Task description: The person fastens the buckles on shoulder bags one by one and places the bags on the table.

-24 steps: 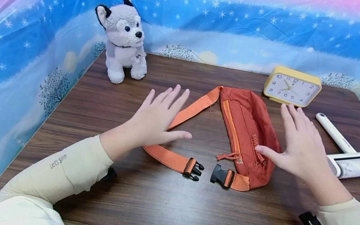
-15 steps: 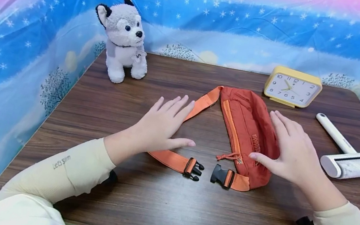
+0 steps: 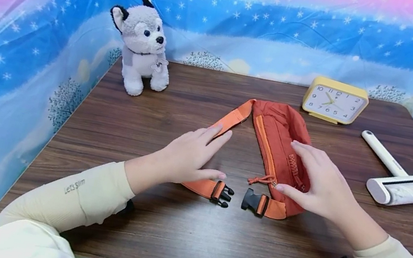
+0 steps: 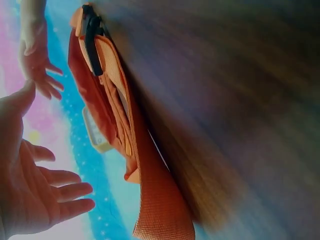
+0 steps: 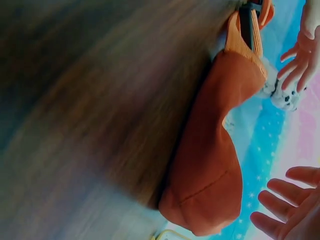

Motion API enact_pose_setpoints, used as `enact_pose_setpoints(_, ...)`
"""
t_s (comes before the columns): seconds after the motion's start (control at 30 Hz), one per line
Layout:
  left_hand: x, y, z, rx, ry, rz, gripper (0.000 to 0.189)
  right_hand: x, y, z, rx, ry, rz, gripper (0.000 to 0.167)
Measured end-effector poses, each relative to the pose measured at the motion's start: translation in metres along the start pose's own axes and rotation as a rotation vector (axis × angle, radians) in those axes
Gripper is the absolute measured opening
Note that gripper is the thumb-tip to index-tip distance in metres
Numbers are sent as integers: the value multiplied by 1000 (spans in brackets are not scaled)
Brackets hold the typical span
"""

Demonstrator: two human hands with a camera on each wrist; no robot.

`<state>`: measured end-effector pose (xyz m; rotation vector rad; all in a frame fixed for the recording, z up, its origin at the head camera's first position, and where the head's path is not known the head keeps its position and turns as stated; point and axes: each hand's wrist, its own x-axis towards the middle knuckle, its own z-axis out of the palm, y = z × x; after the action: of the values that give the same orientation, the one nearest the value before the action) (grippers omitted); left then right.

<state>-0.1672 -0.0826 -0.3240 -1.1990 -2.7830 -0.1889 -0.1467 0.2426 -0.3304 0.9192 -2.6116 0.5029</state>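
Observation:
A rust-red waist bag point(image 3: 277, 137) lies on the table with its orange strap point(image 3: 231, 117) looped out to the left. The two halves of its black buckle, the pronged clip point(image 3: 224, 194) and the socket point(image 3: 253, 201), lie apart, facing each other. My left hand point(image 3: 191, 156) hovers over the strap, thumb near the pronged clip, fingers spread and holding nothing. Over the bag's right side hangs my right hand point(image 3: 321, 181), its thumb close to the zipper pull. In both wrist views the hands show a gap from the bag, fingers loosely extended.
A plush husky point(image 3: 145, 51) sits at the back left of the dark wooden table point(image 3: 187, 236). A yellow alarm clock point(image 3: 336, 101) stands at the back right, and a white lint roller point(image 3: 411, 188) lies at the right. A patterned cloth surrounds the table.
Both hands have come toward each other and nearer the buckle, the right one moving left and closer to me. The bag and other objects have stayed in place.

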Motion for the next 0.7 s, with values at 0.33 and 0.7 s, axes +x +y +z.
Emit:
enact_pose_setpoints(0.33,1,14,-1,-33,-86,64,86,-2,-4,5,14,-37,-18,90)
enact_pose_setpoints(0.7,6,23,9,-56,-131,100,94,-5,-9,14,29,-99,-10,91)
